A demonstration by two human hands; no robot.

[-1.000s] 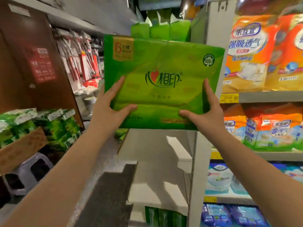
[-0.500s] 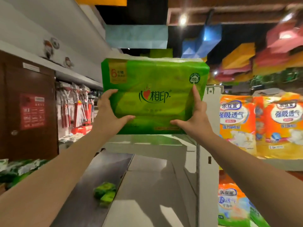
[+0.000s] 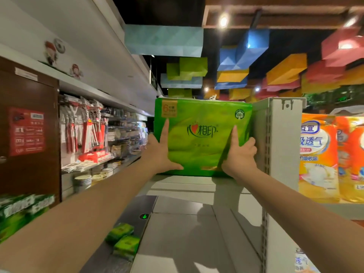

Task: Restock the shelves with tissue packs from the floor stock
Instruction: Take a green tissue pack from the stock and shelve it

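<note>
A large green tissue pack (image 3: 202, 134) stands upright on the white top shelf (image 3: 183, 186), close against the white upright (image 3: 279, 146) on its right. My left hand (image 3: 161, 152) holds its lower left corner, fingers up the front and thumb under the bottom edge. My right hand (image 3: 239, 156) grips the lower right corner, index finger pointing up the front. Both arms reach out at about head height.
Orange packs (image 3: 319, 154) fill the shelf to the right of the upright. More green tissue packs (image 3: 23, 211) sit at the lower left, and small green packs (image 3: 124, 237) lie on the floor. A wall rack of kitchenware (image 3: 88, 138) runs along the left.
The pack has moved forward and down onto the top shelf, beside the upright. My view has tilted upward, and both hands still hold the pack's lower corners.
</note>
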